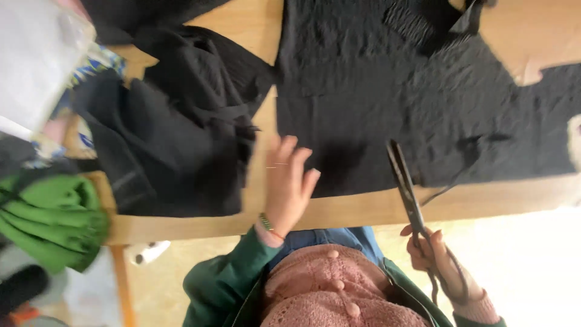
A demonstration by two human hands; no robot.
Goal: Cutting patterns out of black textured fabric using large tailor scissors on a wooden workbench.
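Observation:
A large flat piece of black fabric [393, 91] lies spread on a wooden table [363, 209]. My left hand [289, 184] is open with fingers apart and rests at the fabric's lower left corner, next to the table's near edge. My right hand [439, 260] grips the handles of long dark scissors [407, 181]. Their blades point away from me and reach over the fabric's near edge. A thin black strip [451, 181] hangs from the fabric beside the blades.
A crumpled heap of black cloth [175, 133] lies on the table's left part. Green cloth [51, 221] is bunched at the far left, and a white sheet [30, 54] sits at the top left. Pale floor shows below the table.

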